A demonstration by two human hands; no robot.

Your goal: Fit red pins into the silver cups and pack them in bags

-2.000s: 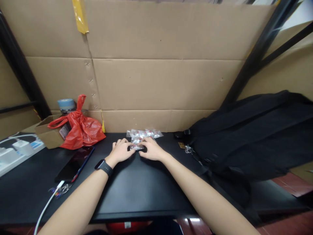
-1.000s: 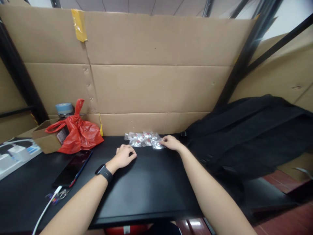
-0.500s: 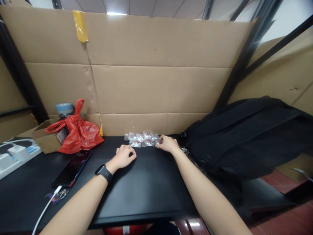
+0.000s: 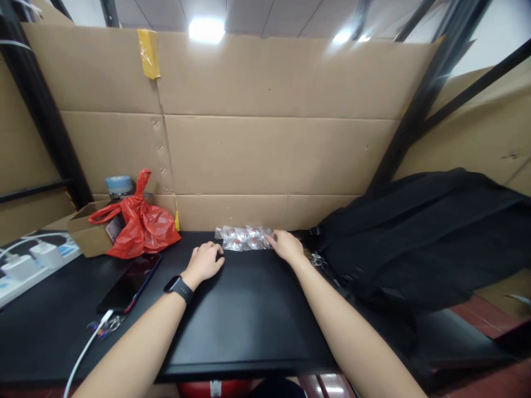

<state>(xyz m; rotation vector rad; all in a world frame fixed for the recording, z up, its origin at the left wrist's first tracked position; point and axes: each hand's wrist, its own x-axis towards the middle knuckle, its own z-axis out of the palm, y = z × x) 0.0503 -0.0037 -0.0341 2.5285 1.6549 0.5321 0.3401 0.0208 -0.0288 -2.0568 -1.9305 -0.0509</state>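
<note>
Several small clear plastic packets (image 4: 245, 239) with shiny, red-marked contents lie in two rows at the back of the black desk. At their right end is my right hand (image 4: 287, 245), its leading fingertips touching the last packet and its other fingers loosely bent. My left hand (image 4: 204, 261) rests palm down on the desk, left of and nearer than the packets. Its fingers are relaxed and apart, and it holds nothing. A black watch (image 4: 178, 287) is on my left wrist.
On the left are a red plastic bag (image 4: 145, 229), a small cardboard box (image 4: 89, 235), a phone (image 4: 130, 283) on a white cable, and a power strip (image 4: 37, 271). A black backpack (image 4: 431, 237) fills the right side. Cardboard panels (image 4: 265, 155) stand behind.
My left hand has drawn slightly away from the packets, its fingers loosening. My right hand's fingers have straightened a little at the packets' right end. The camera view has shifted slightly.
</note>
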